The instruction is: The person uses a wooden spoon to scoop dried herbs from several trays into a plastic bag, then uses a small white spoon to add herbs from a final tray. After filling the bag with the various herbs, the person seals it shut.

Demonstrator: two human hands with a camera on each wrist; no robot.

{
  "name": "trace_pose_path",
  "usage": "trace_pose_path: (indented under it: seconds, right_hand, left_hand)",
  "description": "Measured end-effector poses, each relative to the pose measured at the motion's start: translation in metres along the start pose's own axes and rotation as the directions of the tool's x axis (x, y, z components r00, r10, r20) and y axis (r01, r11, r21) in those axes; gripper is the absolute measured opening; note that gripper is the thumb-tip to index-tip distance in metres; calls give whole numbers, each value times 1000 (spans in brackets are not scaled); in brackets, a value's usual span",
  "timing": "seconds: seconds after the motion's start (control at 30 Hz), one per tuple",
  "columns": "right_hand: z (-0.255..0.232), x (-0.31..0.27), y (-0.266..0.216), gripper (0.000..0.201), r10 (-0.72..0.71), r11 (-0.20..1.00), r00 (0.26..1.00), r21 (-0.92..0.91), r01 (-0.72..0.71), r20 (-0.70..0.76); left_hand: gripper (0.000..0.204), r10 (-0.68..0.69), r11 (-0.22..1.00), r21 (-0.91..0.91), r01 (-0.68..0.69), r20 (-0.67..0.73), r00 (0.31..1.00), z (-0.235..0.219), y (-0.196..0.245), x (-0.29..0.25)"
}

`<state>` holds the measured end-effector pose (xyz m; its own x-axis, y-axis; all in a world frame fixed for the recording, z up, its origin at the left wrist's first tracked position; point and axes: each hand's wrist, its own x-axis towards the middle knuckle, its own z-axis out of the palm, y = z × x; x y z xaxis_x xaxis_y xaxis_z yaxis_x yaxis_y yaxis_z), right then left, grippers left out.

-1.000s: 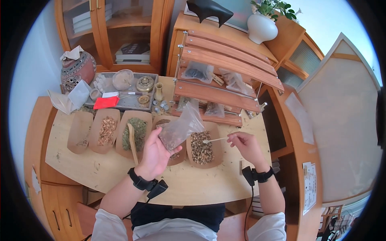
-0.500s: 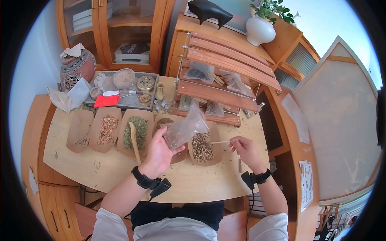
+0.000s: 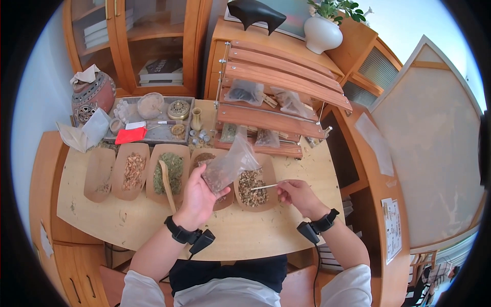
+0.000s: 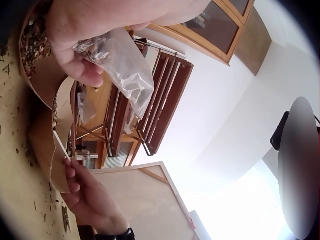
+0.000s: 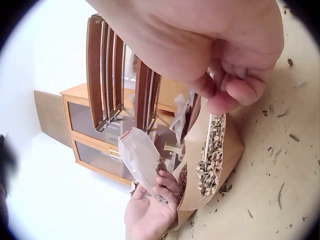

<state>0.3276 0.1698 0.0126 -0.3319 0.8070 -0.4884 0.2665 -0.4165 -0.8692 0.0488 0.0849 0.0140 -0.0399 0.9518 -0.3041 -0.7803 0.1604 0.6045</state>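
My left hand (image 3: 197, 198) holds a clear plastic bag (image 3: 240, 152) with brownish bits at its bottom, over the fourth and fifth cardboard trays. In the head view my right hand (image 3: 300, 197) pinches the end of a thin white spoon (image 3: 267, 186). The spoon's far end lies in the chopped dried herbs (image 3: 250, 193) of the rightmost cardboard tray (image 3: 269, 169). From the right wrist view, the spoon's stem (image 5: 208, 135) runs down from my fingertips into those herbs, and the bag (image 5: 140, 155) stands upright in my left hand. The bag partly hides the fourth tray.
Left of the hands are trays of green leaves (image 3: 175, 171), orange-brown chips (image 3: 135, 171) and sparse bits (image 3: 104, 188). A wooden scoop (image 3: 168, 185) leans across the green leaves. Behind stand a wooden rack (image 3: 276, 120) with bags and a grey tray (image 3: 148, 139) of incense tools.
My right hand has moved left, and the spoon now reaches farther over the herbs in the rightmost tray. The left hand keeps holding the bag in nearly the same place.
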Motion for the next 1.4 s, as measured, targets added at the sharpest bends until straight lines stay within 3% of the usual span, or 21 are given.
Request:
trace_pose_path:
  seconds: [0.33,0.57,0.7,0.8,0.83,0.9,1.0,1.17,1.3,1.4]
  right_hand:
    - [-16,-5,-7,20,-26,989,1000,149,25,3]
    - [-29,-27,-73,20,-188,966,980,171,195,-58]
    - [-16,-33,-97,22,-228,965,973,125,231,-38]
    - [4,-42,-106,23,-308,936,949,-201,288,-72]
    - [6,-44,-107,23,-351,922,932,-207,327,-89]
    - [9,-49,-103,23,-434,888,894,-223,403,-112]
    - [-6,-45,-93,23,-440,897,868,-149,415,-229]
    - [-27,-11,-32,24,-402,862,906,-388,326,-132]
    - [-11,-3,-9,25,-334,889,942,-346,300,-41]
    - [1,-3,-9,24,-209,943,978,-273,193,-28]
  left_hand:
    - [41,-9,1000,12,9,-7,1000,-1,-1,1]
    - [40,-35,999,27,35,9,999,0,-3,1]
    - [39,-53,998,27,51,50,997,1,-5,0]
    - [39,-61,998,25,60,74,995,4,-4,-2]
    - [38,-64,998,23,62,77,995,3,-4,-2]
    - [38,-63,998,12,62,79,995,2,-3,-2]
    - [38,-40,999,-10,41,48,998,2,-2,-3]
    - [38,-33,999,-21,33,41,999,-2,-4,0]
    - [37,-36,999,-19,37,40,999,-1,-4,-1]
    - [37,-35,999,-18,36,29,999,-1,-5,0]
